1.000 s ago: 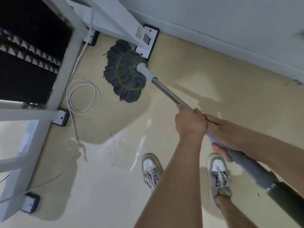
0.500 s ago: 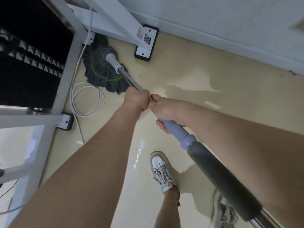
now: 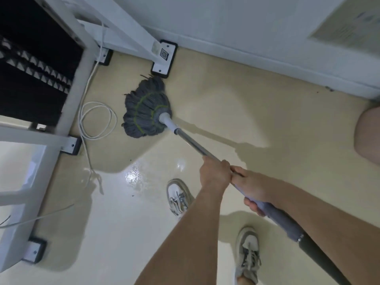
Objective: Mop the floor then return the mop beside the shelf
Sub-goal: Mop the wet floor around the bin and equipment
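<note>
The glossy cream floor (image 3: 236, 112) fills most of the view; a wet sheen with bright glare shows near its centre. A pale grey wall with a white skirting board (image 3: 267, 64) runs along the far edge of the floor. At the left edge of the floor stands a white metal frame shelf (image 3: 74, 64) with dark panels behind it; its white foot plates on black pads (image 3: 164, 58) rest on the floor.

The mop with a silver metal pole and grey sleeve (image 3: 193, 144) lies at a slant from the lower right up toward the far left corner of the floor. Its grey string mop head with green stitching (image 3: 147, 111) is pressed flat on the floor, just beside the nearest foot plate and near the shelf leg; whether strands touch the plate cannot be told.

The left hand (image 3: 216, 174) is closed in a fist around the silver part of the pole. The right hand (image 3: 251, 189) sits directly behind it, touching it, with the grip wrapped around the lilac-grey sleeve.

A coiled white cable (image 3: 96, 120) lies on the floor between the shelf leg and the mop head, apart from the head. Two white and grey sneakers (image 3: 177, 197) stand on the floor at the near edge, below the hands
</note>
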`<action>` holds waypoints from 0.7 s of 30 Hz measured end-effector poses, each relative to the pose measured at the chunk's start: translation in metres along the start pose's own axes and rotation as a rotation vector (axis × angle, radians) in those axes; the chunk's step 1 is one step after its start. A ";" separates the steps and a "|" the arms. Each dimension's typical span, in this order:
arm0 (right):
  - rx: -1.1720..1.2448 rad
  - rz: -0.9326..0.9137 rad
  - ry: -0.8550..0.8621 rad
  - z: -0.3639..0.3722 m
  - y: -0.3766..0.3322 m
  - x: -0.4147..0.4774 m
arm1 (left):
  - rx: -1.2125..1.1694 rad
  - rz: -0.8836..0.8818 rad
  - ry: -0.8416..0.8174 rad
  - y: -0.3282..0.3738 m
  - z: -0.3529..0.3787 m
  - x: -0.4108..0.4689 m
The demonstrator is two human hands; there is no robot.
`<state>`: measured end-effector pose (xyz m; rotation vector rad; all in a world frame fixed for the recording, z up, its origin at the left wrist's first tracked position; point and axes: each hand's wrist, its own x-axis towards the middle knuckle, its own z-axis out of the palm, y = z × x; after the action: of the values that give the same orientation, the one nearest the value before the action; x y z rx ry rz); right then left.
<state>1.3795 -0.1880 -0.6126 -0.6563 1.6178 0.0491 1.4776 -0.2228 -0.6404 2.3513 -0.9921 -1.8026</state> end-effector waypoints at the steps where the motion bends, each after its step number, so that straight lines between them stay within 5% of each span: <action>1: -0.045 0.019 -0.007 -0.006 0.019 -0.010 | -0.008 -0.008 -0.016 -0.007 0.014 -0.015; 8: -0.282 -0.010 -0.079 -0.022 0.056 -0.085 | -0.325 -0.116 -0.092 -0.048 0.053 -0.077; 21: -0.742 0.077 -0.288 0.104 0.055 -0.100 | -0.562 -0.214 0.088 -0.171 0.000 -0.106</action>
<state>1.4503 -0.0621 -0.5569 -1.0903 1.3213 0.7940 1.5432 -0.0345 -0.6135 2.2000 -0.1804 -1.7248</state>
